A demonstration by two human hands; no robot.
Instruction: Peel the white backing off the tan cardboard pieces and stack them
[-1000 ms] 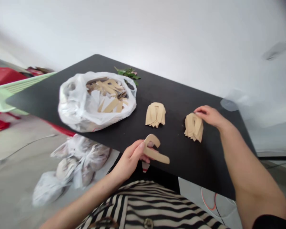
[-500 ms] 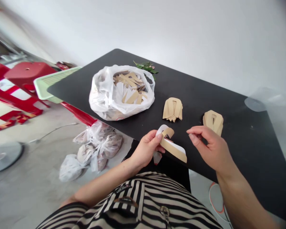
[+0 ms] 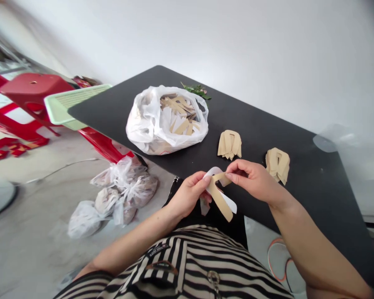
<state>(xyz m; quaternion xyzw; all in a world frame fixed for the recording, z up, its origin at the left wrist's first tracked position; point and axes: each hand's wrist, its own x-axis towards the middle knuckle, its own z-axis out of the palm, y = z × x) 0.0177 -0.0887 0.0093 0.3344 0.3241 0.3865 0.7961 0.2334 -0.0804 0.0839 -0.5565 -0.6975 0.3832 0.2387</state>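
Can't really see the fingertips under the work: the left hand covers part of the bend, and the right hand hides the tip of the short end. Also can't tell if the white layer is a separate strip or attached somewhere. Lower contents of the plastic bag are buried too.

Anyway, the tan hooked piece is up in both hands, by the near edge of the black table. Left thumb and fingers are clamped at the bend, right ones pinch the short end. Its long leg slants down toward the wearer and off to the right, with the white bit fanned out alongside.

Looks flat, thin, matte and papery, with rounded ends. Two fanned-out stacks of similar tan pieces, left stack and right stack, sit beyond the hands.
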